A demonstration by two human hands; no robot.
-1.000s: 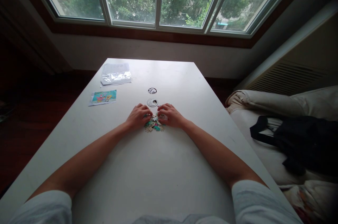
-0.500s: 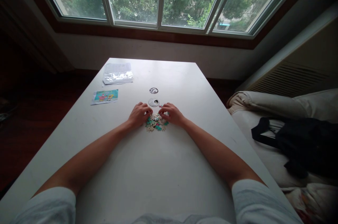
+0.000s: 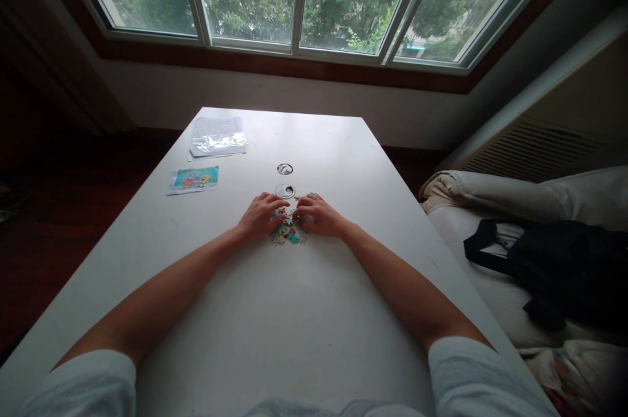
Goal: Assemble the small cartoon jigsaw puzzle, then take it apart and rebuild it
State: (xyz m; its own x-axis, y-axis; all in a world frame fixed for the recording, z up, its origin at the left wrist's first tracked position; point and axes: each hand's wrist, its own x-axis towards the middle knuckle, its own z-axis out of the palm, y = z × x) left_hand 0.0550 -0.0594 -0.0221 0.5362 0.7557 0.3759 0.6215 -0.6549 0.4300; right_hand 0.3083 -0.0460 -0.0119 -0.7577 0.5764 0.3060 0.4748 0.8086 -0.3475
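Left hand [image 3: 258, 215], right hand [image 3: 320, 216]: curled over jigsaw pieces [image 3: 293, 238]; gripping, I can't tell.
Cartoon sheet [image 3: 194, 179]: face-up, likely for viewing.

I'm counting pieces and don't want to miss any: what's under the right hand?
Loose puzzle pieces show along the inner side of the right hand. Whatever lies beneath its palm is covered, so I can't tell how many are there.

From my remote seat I make out small jigsaw pieces [image 3: 288, 234], teal and beige with a touch of pink, loose and overlapping in a low heap just on the near side of the nearer round disc [image 3: 285, 190], their separate poses too small to tell
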